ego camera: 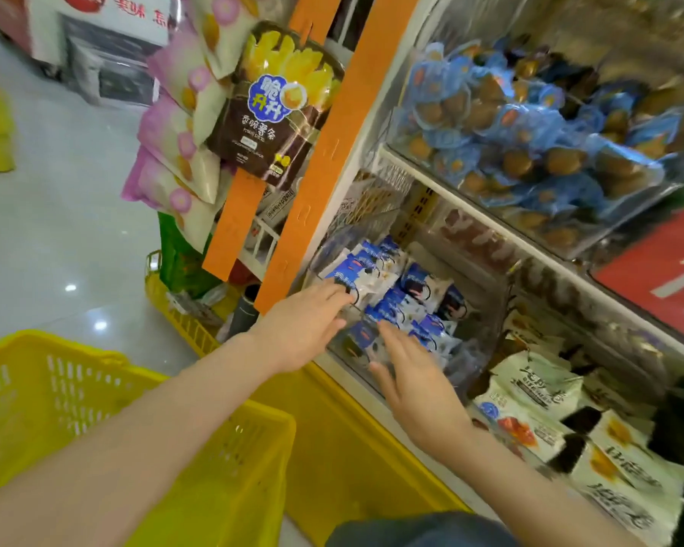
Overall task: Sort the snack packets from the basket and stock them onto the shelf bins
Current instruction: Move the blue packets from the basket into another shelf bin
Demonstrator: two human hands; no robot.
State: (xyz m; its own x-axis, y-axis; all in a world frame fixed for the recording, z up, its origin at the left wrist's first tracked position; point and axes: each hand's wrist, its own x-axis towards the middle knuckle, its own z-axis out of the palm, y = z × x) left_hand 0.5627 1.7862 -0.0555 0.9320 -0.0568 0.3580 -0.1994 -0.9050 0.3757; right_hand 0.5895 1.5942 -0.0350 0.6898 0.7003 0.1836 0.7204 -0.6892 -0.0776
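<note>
Head view: blue-and-white snack packets (395,298) lie in a loose pile inside the clear bin (488,325) on the lower shelf level. Everything below is placed relative to that bin.

Left hand (305,329): reaches into the bin's left end with fingers straight, tips on the leftmost packets. Nothing gripped.

Right hand (415,384): over the bin's front edge, fingers straight and slightly spread, laid on the front packets. Nothing gripped either. Reads as levelling the pile, not placing.

Progress, my read: this product is in its bin, which is partly filled with unaligned packets, so the step in hand is tidying. The yellow basket (95,408) sits below-left of the bin, under the left forearm. No packets show in the visible part of its inside, but the arm hides much of it. Can't tell what's left to sort.

Around the bin:
- Above: another clear bin of blue-wrapped brown snacks (530,132), well filled.
- Right and lower: cream-coloured packets (538,392), stacked.
- Behind: reddish-brown packs (478,238), too blurred to identify.
- Left: orange strips (324,159), with a dark potato-stick bag (281,108) hanging up-left.
- Further left, on the floor: a second yellow basket (182,321), contents unclear.
</note>
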